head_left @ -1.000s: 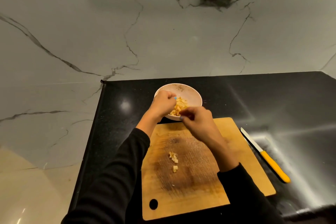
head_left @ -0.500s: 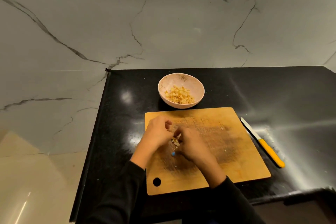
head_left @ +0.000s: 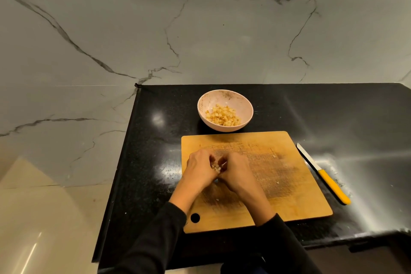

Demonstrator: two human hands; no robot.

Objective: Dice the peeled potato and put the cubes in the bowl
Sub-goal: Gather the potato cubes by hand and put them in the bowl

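potato cubes sit pinched between left hand and right hand, fingers curled round them. bowl lies beyond the grip, knife well right of it.

Pink bowl; yellow-handled knife; black counter; grey-veined marble wall.

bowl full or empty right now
Partly full: the pink bowl holds a low pile of potato cubes, well below its rim.

Cubes in bowl; few on board.
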